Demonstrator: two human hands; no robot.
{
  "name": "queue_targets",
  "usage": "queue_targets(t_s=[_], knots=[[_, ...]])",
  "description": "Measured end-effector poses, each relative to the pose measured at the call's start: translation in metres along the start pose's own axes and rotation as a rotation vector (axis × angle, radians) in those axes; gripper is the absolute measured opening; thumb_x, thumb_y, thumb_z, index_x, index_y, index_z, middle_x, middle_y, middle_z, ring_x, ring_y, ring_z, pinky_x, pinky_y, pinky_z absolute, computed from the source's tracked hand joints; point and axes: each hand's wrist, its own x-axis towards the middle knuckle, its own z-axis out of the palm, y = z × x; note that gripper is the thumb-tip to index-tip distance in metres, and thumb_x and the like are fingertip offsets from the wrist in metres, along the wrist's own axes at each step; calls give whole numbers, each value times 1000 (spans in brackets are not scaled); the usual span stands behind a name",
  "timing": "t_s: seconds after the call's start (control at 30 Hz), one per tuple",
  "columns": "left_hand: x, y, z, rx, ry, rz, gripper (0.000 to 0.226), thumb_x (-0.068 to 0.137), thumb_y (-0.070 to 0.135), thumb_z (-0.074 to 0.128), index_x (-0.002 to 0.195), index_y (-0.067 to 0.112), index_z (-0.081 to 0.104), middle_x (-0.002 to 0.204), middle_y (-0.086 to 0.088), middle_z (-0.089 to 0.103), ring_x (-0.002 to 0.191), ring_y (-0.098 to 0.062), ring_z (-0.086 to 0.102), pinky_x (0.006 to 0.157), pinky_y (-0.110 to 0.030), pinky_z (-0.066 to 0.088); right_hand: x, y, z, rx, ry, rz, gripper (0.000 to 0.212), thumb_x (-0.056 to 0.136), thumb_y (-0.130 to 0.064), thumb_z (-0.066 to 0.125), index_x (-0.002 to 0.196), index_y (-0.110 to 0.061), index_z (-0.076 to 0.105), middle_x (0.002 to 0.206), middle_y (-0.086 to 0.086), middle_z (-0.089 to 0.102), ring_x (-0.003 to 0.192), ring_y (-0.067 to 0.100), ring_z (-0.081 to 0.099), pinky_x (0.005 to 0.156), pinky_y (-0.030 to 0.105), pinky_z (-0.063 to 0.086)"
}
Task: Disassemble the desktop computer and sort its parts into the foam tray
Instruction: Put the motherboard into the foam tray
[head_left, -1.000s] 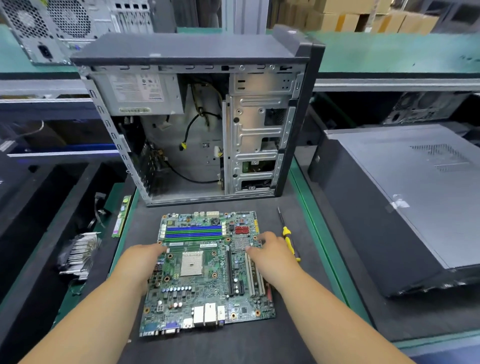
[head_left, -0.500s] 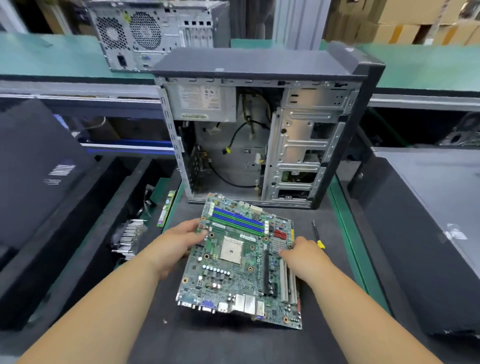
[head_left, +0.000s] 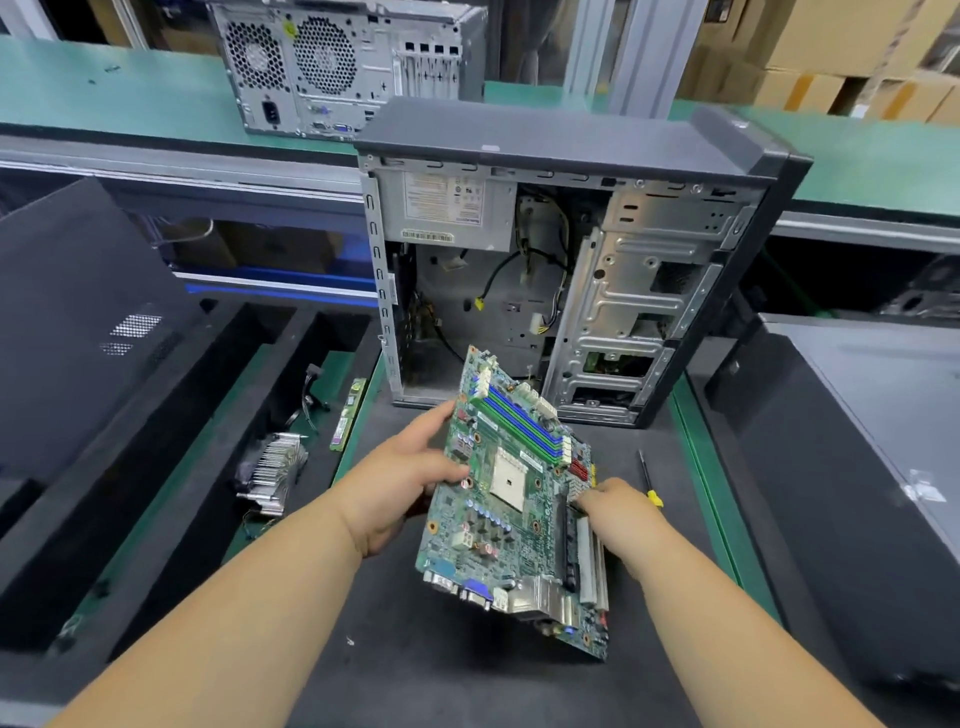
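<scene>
Now both hands, the left hand (head_left: 400, 483) and right hand (head_left: 615, 512), grip opposite edges of the motherboard (head_left: 514, 514), tilting it above the mat (head_left: 415, 670), apparently to carry it toward the foam tray (head_left: 171, 467) at the mat's left edge.

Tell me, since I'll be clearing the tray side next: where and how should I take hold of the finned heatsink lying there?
Probably grip the heatsink across its outer fin stack, coming from above. It lies tilted in the foam tray with the thin fins splayed upward and loose wires beneath, so a broad grip across the whole fin block seems safest.
</scene>
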Motion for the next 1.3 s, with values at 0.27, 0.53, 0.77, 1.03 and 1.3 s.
queue_targets(t_s=[0.27,0.53,0.77,1.03,1.3], knots=[[-20,36,-52,-253,183,-40,40,88,4,46,121,22,60,107,-12,72,88,-32,71,63,-40,58,-16,-39,15,344,-8,-67,26,93,-36,51,114,-23,57,111,1,60,100,23,57,91,42,49],[-40,45,-123,39,325,-65,46,91,4,45,131,22,56,109,-2,72,91,-19,69,67,-24,51,-26,-91,50,358,-103,-124,21,98,-35,48,109,-19,56,100,4,62,84,19,61,83,39,49],[-68,55,-189,228,383,-79,47,94,-12,41,138,6,46,123,-16,58,89,-19,53,62,-19,41,-34,-142,91,285,-193,-204,24,98,-34,48,110,-16,59,97,0,63,78,17,61,77,32,45],[-118,49,-229,233,555,55,46,84,15,52,88,59,69,88,35,67,87,9,62,71,-26,40,-50,-191,128,186,-294,-300,22,99,-34,48,107,-18,60,97,-2,65,79,15,62,78,31,47],[-131,52,-282,191,730,70,40,82,17,59,76,55,70,80,35,66,85,7,54,64,-27,37,-53,-213,150,120,-340,-304,21,96,-34,49,104,-19,62,99,-1,66,80,14,62,76,29,47]])
